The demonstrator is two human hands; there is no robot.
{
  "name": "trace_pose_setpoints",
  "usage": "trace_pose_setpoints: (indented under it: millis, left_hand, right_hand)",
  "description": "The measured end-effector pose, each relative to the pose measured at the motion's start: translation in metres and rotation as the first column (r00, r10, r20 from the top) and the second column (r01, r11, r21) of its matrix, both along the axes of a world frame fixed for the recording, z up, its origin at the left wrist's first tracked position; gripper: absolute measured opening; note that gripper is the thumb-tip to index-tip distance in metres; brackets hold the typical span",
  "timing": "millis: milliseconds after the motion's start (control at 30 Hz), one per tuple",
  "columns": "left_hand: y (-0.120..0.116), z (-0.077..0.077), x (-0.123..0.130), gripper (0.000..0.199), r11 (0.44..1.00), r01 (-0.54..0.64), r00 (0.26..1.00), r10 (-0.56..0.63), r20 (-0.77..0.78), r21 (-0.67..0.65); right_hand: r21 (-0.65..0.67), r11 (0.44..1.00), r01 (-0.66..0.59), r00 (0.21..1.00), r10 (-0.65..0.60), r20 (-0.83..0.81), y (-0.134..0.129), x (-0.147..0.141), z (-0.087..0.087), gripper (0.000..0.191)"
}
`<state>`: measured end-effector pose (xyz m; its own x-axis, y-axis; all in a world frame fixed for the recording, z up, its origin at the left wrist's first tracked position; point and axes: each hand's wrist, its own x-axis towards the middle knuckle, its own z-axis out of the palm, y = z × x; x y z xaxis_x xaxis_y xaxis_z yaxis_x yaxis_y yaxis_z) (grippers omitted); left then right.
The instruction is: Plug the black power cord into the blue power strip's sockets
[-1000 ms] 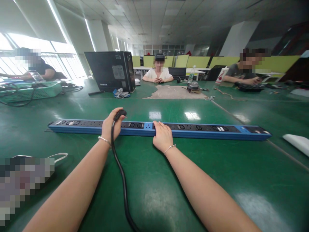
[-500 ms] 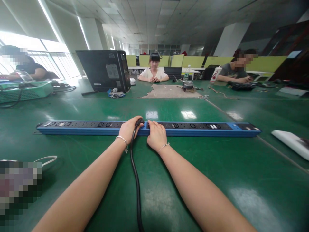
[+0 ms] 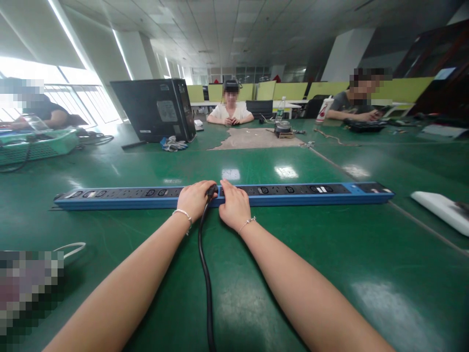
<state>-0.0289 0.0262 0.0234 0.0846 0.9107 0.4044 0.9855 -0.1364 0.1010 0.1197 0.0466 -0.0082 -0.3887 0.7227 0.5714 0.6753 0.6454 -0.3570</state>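
A long blue power strip (image 3: 311, 199) with black sockets along its top lies across the green table. Near the strip's middle, my left hand (image 3: 191, 201) is closed on a black plug (image 3: 211, 191), held at the top face; whether it is seated in a socket cannot be told. From the plug a black cable (image 3: 205, 274) runs down toward me. Just to the right of the plug, my right hand (image 3: 235, 206) grips the strip, fingers over its top and thumb side at the front. The sockets under both hands are hidden.
Beyond the strip stand a black computer case (image 3: 152, 110) and a pair of gloves (image 3: 173, 143). A green basket (image 3: 40, 146) is at the left, a white object (image 3: 439, 211) at the right. A bottle (image 3: 281, 110) stands further back. Three people sit around the table.
The plug in my left hand sits slightly lower, closer to the strip. My right hand still holds the strip, and the view has tilted a little.
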Motion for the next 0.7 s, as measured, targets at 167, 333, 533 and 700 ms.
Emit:
trace_pose_setpoints:
  millis: [167, 333, 533, 700]
  left_hand:
    - [0.001, -0.011, -0.001, 0.037, 0.999, -0.04, 0.999, 0.041, 0.012, -0.034]
    - [-0.002, -0.023, -0.002, 0.049, 1.0, -0.024, 0.999, 0.024, -0.029, 0.002]
    - [0.002, -0.029, -0.003, 0.056, 0.999, -0.047, 0.996, 0.047, -0.079, -0.006]
    - [0.003, -0.032, -0.003, 0.055, 0.998, -0.041, 0.995, 0.045, -0.089, 0.044]
  right_hand:
    - [0.115, 0.974, -0.195, 0.98, 0.198, -0.015, -0.005, -0.007, 0.004, 0.057]
    - [0.133, 0.956, -0.26, 0.96, 0.27, -0.068, -0.004, -0.018, 0.0, 0.036]
    - [0.128, 0.981, -0.144, 0.988, 0.15, -0.033, 0.005, -0.032, -0.001, 0.031]
    - [0.059, 0.997, -0.043, 0.998, 0.04, 0.045, 0.009, -0.035, 0.006, 0.036]
